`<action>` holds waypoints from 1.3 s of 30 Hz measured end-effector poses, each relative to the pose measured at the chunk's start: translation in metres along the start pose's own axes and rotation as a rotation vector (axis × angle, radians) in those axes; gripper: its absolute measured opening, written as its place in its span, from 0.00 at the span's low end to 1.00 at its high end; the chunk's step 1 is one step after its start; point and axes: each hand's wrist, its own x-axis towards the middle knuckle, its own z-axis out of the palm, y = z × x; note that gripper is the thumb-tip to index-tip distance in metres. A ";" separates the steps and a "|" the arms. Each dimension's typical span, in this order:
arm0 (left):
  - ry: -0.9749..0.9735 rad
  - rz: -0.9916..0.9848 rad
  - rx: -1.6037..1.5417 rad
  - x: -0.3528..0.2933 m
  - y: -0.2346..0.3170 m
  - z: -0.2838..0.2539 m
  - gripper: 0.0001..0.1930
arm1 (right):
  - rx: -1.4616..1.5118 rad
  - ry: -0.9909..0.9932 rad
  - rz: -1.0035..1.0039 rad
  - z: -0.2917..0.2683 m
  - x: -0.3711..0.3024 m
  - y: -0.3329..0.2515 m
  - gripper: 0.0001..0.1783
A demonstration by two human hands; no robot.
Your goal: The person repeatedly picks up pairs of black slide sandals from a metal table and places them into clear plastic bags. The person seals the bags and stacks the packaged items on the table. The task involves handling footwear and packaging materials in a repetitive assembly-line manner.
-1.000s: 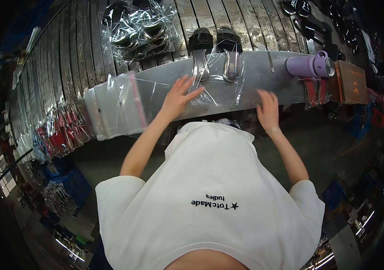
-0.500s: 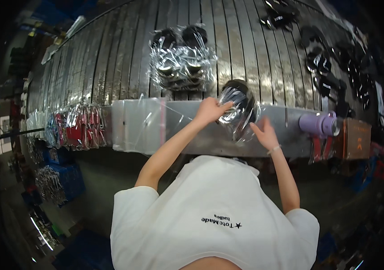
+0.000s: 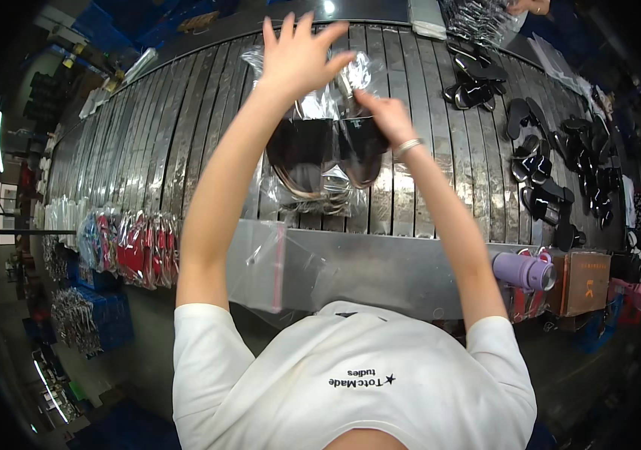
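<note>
A pair of black slippers (image 3: pixel 304 154) in a clear plastic bag lies on top of a stack of other bagged slippers (image 3: pixel 344 202) on the slatted conveyor. Above the far end of the pair, my left hand (image 3: pixel 299 61) is raised with its fingers spread, holding nothing. At the right side of the same pair is my right hand (image 3: pixel 389 120). Its thumb lies over the bag's edge and the other fingers are mostly hidden, closed against the bag. Flat clear plastic bags (image 3: pixel 249 266) lie on the near metal ledge (image 3: pixel 365 270).
Loose black slippers (image 3: pixel 538 157) are scattered on the right of the conveyor (image 3: pixel 178 135). A purple bottle (image 3: pixel 519 271) and a brown box (image 3: pixel 585 281) stand at the ledge's right end. Red packaged items (image 3: pixel 140 251) hang at left. Another person's hand (image 3: pixel 531 7) shows at far right.
Both hands have moved from the near ledge forward over the conveyor. The bagged slippers between them now lie on the stack. My left hand has let go and spread its fingers.
</note>
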 end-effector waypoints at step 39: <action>-0.728 -0.138 -0.543 -0.098 -0.054 0.144 0.41 | -1.077 0.537 0.030 -0.276 0.145 0.103 0.43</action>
